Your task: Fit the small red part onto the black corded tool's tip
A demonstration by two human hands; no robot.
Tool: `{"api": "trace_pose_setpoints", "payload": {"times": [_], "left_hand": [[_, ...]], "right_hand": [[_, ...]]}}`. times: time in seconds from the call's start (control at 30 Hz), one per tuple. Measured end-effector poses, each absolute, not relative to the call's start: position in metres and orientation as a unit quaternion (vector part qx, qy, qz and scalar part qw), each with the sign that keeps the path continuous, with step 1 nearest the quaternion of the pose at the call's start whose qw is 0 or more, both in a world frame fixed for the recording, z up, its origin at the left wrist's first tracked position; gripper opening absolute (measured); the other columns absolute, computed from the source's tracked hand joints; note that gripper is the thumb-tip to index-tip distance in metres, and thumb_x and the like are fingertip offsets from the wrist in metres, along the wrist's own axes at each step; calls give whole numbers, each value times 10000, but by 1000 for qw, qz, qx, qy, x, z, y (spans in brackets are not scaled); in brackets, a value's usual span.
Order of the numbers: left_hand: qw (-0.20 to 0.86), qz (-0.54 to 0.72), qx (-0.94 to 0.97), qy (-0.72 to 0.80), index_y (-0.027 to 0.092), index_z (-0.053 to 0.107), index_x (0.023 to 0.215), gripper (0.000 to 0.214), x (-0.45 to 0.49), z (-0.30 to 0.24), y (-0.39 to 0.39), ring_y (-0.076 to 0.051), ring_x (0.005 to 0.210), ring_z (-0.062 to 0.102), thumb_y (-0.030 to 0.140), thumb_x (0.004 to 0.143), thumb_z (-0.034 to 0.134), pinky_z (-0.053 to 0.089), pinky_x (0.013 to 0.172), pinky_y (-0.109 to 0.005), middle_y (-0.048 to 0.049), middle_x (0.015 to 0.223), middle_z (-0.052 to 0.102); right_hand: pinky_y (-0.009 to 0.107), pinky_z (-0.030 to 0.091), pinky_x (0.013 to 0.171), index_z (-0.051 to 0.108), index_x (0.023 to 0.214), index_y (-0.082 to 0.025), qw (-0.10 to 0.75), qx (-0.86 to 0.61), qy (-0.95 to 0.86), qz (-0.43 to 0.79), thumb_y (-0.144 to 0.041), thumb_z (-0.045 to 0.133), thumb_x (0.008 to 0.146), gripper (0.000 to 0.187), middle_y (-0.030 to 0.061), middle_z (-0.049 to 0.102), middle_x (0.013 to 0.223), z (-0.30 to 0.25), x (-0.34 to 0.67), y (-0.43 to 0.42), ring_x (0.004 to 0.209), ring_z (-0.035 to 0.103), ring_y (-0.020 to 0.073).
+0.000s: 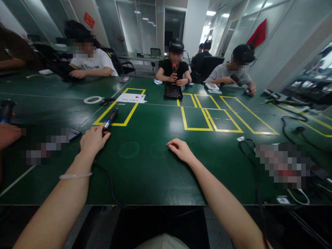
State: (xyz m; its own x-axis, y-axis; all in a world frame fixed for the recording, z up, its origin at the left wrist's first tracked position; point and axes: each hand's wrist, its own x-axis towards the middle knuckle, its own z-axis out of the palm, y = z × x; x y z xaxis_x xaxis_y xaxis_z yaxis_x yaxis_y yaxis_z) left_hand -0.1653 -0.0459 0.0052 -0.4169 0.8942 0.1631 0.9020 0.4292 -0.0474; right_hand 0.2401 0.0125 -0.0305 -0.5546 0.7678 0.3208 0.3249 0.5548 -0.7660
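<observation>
My left hand (92,140) is closed around the near end of a black electric screwdriver (110,120) that lies on the green table (150,169). The tool points away from me into a yellow taped rectangle (119,108), and its black cord (107,180) runs back under my wrist toward the table's front edge. A pale band sits on my left forearm. My right hand (179,149) rests on the bare green surface with the fingers loosely curled under and nothing visible in them.
A black tray (173,91) and white paper sheet (131,98) lie farther out, with a white tape roll (92,100) on the left. Black cables (290,128) and plugs crowd the right side. Several people sit working along the far edge.
</observation>
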Motion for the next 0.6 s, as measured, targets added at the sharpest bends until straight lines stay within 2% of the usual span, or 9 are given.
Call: {"api": "trace_pose_setpoints", "payload": {"times": [0.13, 0.23, 0.47, 0.6], "left_hand": [[79, -39, -514, -854, 154, 492, 1235, 510, -153, 9, -49, -300, 1006, 556, 520, 886, 429, 465, 790, -381, -168, 1213, 547], [76, -25, -510, -857, 158, 516, 1154, 434, -147, 12, -50, -294, 1003, 556, 489, 882, 445, 468, 762, -365, -159, 1196, 551], [106, -32, -491, -864, 126, 553, 1112, 465, -142, 11, -50, -308, 942, 577, 477, 931, 306, 450, 742, -381, -167, 1104, 597], [160, -88, -508, -842, 89, 559, 1146, 485, -132, 16, -50, -306, 974, 566, 437, 948, 286, 428, 808, -395, -179, 1112, 606]], "right_hand": [[242, 411, 662, 692, 939, -179, 331, -336, -817, 332, -191, 556, 883, 147, 21, 623, 838, -30, 240, 12, 696, 538, 120], [244, 413, 669, 692, 939, -180, 327, -338, -817, 333, -194, 558, 884, 146, 22, 627, 842, -29, 240, 12, 699, 539, 121], [241, 417, 670, 691, 936, -178, 323, -341, -816, 336, -207, 558, 888, 145, 25, 634, 855, -27, 240, 11, 709, 549, 119], [247, 420, 676, 692, 944, -180, 323, -338, -818, 336, -212, 556, 890, 149, 29, 640, 871, -28, 239, 11, 720, 557, 124]]}}
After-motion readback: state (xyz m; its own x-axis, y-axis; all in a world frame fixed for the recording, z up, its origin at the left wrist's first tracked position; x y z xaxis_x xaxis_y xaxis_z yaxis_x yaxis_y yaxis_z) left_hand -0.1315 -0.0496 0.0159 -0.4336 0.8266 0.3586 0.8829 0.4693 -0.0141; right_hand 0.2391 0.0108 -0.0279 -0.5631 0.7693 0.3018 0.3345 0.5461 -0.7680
